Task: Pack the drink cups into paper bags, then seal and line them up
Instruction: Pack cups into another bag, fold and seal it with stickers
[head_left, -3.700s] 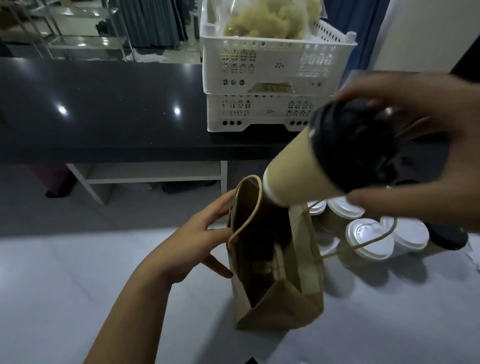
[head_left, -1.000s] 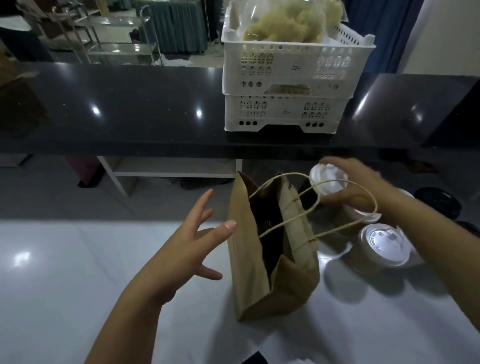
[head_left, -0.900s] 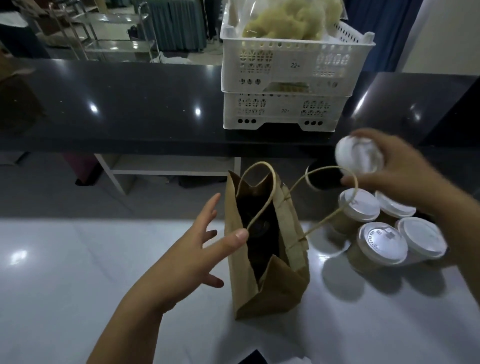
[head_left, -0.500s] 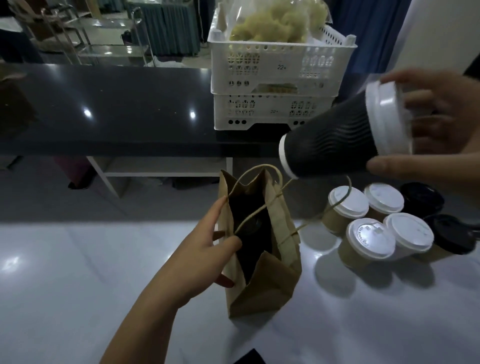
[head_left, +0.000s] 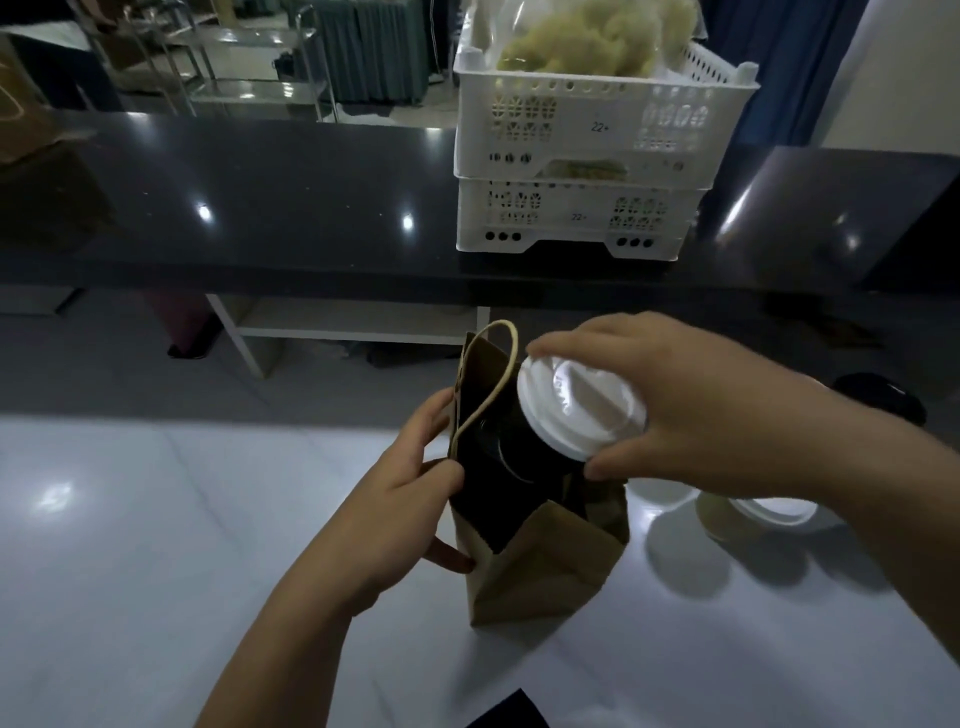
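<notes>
On the glossy white bench (head_left: 156, 545), the left hand (head_left: 400, 514) has its thumb and fingers (head_left: 434, 415) closed on the left wall of the upright brown paper bag (head_left: 545, 566), beside its open mouth. The dark cup with a white plastic lid (head_left: 576, 410) sits tilted, partly inside that mouth, its lid rim gripped by the curled fingers of the right hand (head_left: 717, 410). Farther right, a tan white-lidded cup (head_left: 769, 512) stands on the bench under the right forearm.
</notes>
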